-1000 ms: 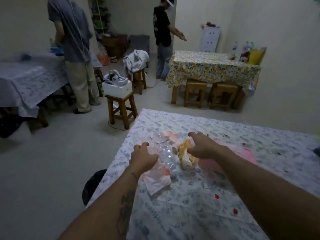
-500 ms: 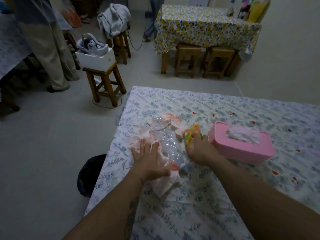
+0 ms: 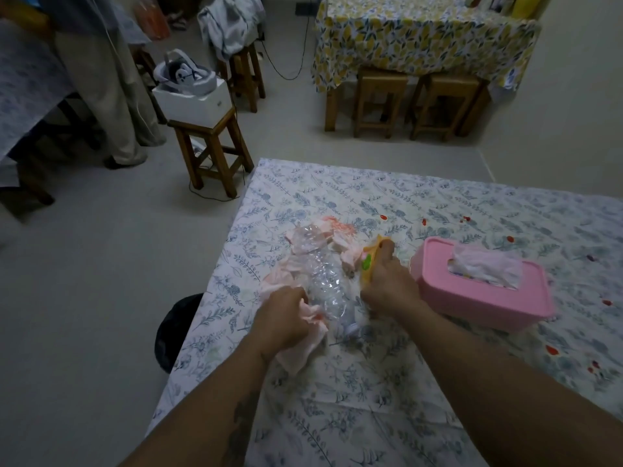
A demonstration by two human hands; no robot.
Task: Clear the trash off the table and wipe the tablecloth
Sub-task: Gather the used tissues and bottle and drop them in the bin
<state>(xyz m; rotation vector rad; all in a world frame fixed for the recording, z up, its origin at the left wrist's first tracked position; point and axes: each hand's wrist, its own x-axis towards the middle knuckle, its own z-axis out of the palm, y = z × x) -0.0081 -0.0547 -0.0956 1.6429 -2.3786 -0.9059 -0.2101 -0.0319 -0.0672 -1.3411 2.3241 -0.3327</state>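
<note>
Head view, trash: we see a crushed clear bottle (image 3: 326, 285), pink crumpled napkins (image 3: 305, 345) and a yellow wrapper (image 3: 368, 264) bunched near the counter's (image 3: 337, 416) left edge.
Left hand (image 3: 282, 322): closed on the napkins.
Right hand (image 3: 387, 287): gripping the wrapper.
Progress: we judge nothing cleared yet; red spots (image 3: 509, 238) unwiped; wipes box (image 3: 485, 284) untouched.
</note>
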